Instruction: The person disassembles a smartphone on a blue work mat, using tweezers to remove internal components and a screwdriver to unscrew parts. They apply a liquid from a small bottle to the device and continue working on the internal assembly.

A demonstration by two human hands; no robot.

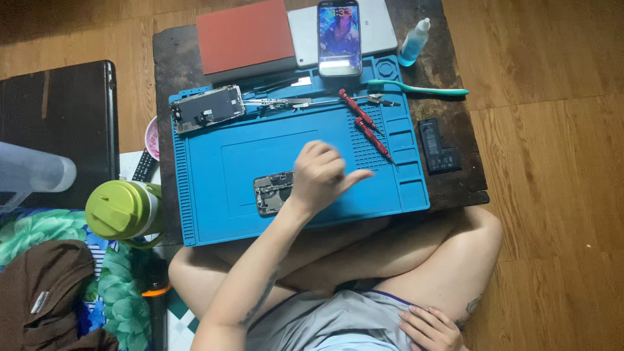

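Blue repair mat, left hand on opened phone, long axis left-right

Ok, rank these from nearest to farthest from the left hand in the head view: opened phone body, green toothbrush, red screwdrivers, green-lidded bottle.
From the left hand:
1. opened phone body, under the hand on the blue mat.
2. red screwdrivers, just up-right.
3. green toothbrush, beyond the mat's top right.
4. green-lidded bottle, far left.
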